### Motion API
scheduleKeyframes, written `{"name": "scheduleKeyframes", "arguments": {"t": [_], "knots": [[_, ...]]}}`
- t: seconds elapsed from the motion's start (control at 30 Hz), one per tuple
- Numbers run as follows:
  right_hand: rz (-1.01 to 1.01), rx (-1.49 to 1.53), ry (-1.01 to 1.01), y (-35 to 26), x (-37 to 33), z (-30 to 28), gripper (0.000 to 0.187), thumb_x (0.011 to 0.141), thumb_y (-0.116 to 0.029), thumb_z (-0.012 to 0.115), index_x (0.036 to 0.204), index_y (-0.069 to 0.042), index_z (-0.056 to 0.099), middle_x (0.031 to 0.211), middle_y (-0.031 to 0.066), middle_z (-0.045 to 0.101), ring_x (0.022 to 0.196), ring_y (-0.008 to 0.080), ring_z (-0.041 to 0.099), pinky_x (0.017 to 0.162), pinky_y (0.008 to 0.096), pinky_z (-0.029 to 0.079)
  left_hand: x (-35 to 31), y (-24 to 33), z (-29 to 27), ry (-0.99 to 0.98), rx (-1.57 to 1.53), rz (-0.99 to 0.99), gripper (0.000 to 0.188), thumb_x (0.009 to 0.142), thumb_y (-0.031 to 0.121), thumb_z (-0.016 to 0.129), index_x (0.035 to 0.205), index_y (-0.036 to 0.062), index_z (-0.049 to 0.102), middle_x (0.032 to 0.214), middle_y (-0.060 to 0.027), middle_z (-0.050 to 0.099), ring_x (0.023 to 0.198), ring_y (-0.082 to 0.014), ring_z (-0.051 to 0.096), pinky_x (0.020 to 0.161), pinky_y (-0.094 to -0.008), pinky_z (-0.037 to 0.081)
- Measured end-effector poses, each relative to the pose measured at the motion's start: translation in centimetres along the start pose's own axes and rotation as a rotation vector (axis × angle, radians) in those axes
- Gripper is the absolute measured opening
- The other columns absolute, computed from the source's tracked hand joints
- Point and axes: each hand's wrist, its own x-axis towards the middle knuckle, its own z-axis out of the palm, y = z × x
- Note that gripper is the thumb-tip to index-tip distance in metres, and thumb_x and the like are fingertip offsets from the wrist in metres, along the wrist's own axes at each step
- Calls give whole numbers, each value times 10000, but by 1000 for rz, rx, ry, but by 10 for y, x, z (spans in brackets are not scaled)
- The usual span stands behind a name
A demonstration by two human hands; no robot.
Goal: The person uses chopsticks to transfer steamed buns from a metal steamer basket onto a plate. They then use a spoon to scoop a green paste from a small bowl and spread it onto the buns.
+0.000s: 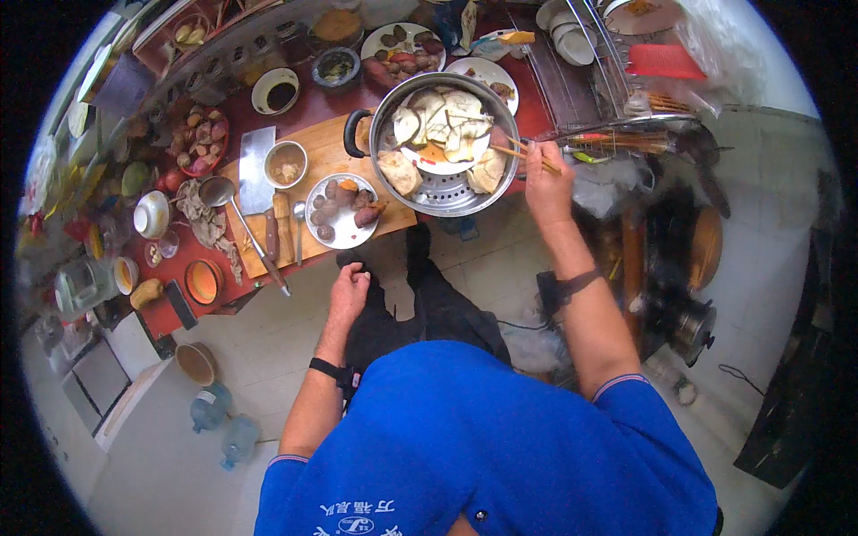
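My right hand [548,181] is closed round a pair of wooden chopsticks [527,154], whose tips reach over the right side of a metal steamer pot [444,198]. Inside the pot, on its perforated tray, a white plate carries pale sliced eggplant [453,118] with some orange-red bits beneath. Two pale, lumpy food pieces, one a chunk [399,172] at the left, sit beside that plate. My left hand [351,290] hangs low in front of the table edge, fingers curled in, with nothing seen in them. Nearest to it is a plate of small root vegetables [332,228].
A cleaver [256,170], a small bowl [286,164] and a spoon lie on the wooden board [335,134]. A ladle [217,193] crosses its left side. Plates and bowls crowd the red table's back. A dish rack [572,98] stands right of the pot.
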Motion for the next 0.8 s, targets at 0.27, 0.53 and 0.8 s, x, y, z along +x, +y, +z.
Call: {"name": "scheduleKeyframes", "arguments": {"t": [0.27, 0.53, 0.8], "knots": [[37, -12, 60, 5, 9, 0, 287, 1106, -252, 591, 931, -27, 622, 707, 107, 693, 656, 218, 712, 616, 390, 547, 4, -13, -1, 0, -41, 18, 422, 1020, 244, 704, 1364, 13, 629, 1091, -146, 778, 996, -253, 754, 918, -385, 587], [15, -26, 32, -8, 11, -3, 286, 1096, -254, 606, 920, -30, 624, 721, 114, 699, 664, 223, 714, 621, 388, 546, 7, -19, -10, -38, -35, -30, 411, 1036, 224, 679, 1389, 22, 615, 1160, -165, 766, 1056, -230, 749, 941, -369, 581], [-222, -338, 38, -91, 35, -57, 216, 1063, -204, 606, 950, -29, 663, 852, 155, 661, 774, 360, 660, 748, 453, 543, -2, -1, -21, -13, -91, -8, 403, 1034, 225, 679, 1380, 24, 628, 1163, -160, 763, 1064, -244, 740, 950, -384, 579]]}}
